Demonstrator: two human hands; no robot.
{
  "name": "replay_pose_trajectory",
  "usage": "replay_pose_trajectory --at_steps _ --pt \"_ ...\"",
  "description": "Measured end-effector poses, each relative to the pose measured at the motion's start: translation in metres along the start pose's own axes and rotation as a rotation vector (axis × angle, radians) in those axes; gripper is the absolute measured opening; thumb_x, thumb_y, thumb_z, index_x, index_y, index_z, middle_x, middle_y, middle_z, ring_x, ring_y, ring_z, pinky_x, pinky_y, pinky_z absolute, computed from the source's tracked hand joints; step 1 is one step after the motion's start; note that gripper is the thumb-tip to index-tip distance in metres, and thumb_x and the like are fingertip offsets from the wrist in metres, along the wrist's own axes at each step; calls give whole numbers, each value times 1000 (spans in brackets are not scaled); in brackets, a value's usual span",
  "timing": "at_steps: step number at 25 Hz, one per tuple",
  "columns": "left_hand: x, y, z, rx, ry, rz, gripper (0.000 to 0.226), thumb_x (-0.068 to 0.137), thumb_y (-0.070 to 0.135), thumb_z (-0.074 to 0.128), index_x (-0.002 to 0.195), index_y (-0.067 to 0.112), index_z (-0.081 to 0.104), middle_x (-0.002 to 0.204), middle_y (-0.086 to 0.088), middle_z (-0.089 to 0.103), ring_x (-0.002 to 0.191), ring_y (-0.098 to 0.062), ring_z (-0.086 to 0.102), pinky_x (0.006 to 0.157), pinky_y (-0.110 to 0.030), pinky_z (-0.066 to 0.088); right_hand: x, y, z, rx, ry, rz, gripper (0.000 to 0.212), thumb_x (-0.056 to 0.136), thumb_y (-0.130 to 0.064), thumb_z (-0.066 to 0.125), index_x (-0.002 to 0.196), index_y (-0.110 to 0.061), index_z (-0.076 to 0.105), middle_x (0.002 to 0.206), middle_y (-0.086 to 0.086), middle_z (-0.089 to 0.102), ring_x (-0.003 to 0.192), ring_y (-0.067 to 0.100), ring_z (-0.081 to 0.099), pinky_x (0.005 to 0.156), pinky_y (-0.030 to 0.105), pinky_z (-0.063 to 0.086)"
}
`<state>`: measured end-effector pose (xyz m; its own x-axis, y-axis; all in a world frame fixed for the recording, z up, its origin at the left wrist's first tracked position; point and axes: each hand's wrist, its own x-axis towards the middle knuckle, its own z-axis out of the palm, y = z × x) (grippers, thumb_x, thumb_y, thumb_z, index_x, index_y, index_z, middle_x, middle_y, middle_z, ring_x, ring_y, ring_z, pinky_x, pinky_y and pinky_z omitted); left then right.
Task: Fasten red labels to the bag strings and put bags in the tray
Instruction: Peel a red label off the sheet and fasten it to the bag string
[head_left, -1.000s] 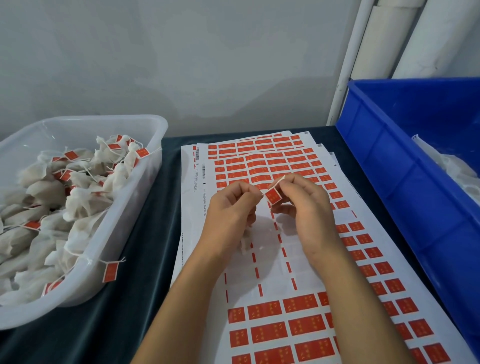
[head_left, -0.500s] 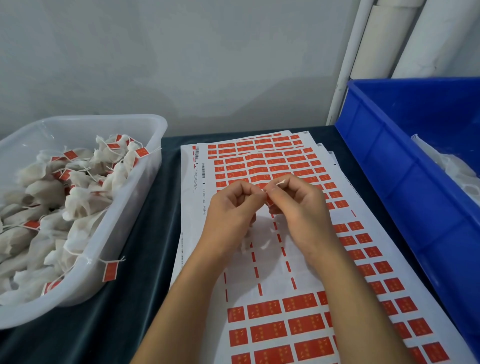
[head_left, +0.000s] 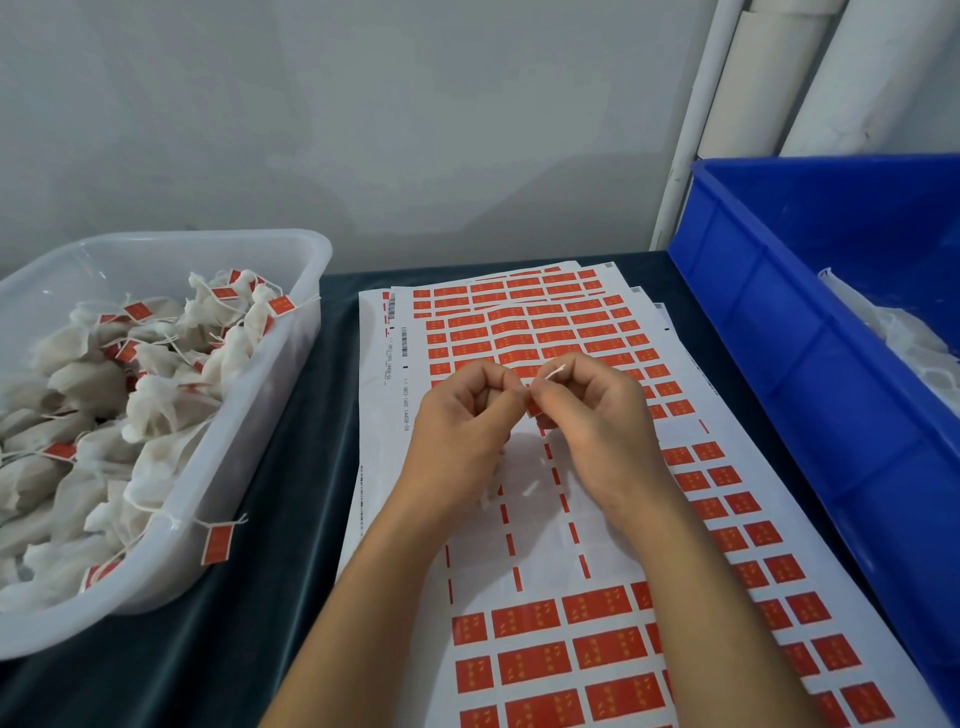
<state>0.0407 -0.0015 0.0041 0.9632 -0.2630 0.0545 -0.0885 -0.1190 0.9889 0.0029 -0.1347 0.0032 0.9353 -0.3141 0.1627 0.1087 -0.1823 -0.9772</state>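
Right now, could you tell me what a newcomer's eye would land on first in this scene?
Probably the label sheets, rows of red on white fanned across the middle of the dark table. Above them the left hand and right hand meet fingertip to fingertip, pinching a label and a string. The big blue bin on the right and the clear tray of tagged bags on the left frame them.

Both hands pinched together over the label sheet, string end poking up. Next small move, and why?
Probably squeeze the red label flat around the string. The left hand and right hand pinch it fingertip to fingertip above the label sheet; nothing has gone toward the clear tray yet.
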Motion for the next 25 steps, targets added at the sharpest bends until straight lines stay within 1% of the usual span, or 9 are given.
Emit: replay_pose_trajectory --at_steps 2,4,7,12,16,19,21,25 --pt "0 1 1 -10 -2 -8 17 100 24 65 84 20 71 68 4 65 59 -12 54 55 -25 52 0 0 1 -24 10 0 13 99 -21 63 88 -20 70 84 -8 71 89 10 69 77 25 60" --pt "0 2 2 -34 9 -18 16 99 23 67 85 19 72 69 3 65 61 -11 55 57 -23 52 0 0 1 -32 19 5 14 100 -22 62 88 -20 69 83 -9 70 88 7 68 72 19 58" --pt "0 3 1 -65 19 -41 14 98 20 67 86 17 72 74 -6 65 63 -13 55 59 -26 52 0 0 1 -3 39 11 13 100 -21 62 89 -19 69 82 -9 70 85 7 67 69 13 56" --pt "-1 4 1 -47 32 -44 16 98 20 64 85 12 69 68 0 62 60 -12 53 56 -24 51 -1 -2 0 58 -38 11 11 100 -15 62 91 -16 69 82 -8 70 84 6 67 71 14 55" --pt "-1 4 1 0 18 -20 21 102 21 60 88 7 67 66 -1 60 59 -14 51 54 -28 49 -1 -4 0 12 -50 -9 15 99 -17 61 87 -21 69 81 -10 69 86 6 67 72 17 55" --pt "-2 4 2 33 -14 -5 24 105 22 57 88 9 68 64 5 60 58 -10 51 53 -23 48 -3 -4 1 -21 -55 -32 18 100 -17 60 84 -24 67 79 -10 68 85 7 66 72 15 55" --pt "-2 5 2 25 -20 -12 26 106 24 55 88 10 67 63 7 60 57 -8 51 53 -21 48 -3 -4 1 -21 -59 -28 18 100 -18 60 85 -24 68 78 -10 67 84 7 66 72 17 56" --pt "-4 7 1 -39 -23 -41 26 106 23 54 85 11 65 64 6 58 58 -7 50 56 -25 48 -3 -4 0 47 -85 -2 16 100 -17 62 87 -22 70 80 -9 70 85 7 68 72 15 55"
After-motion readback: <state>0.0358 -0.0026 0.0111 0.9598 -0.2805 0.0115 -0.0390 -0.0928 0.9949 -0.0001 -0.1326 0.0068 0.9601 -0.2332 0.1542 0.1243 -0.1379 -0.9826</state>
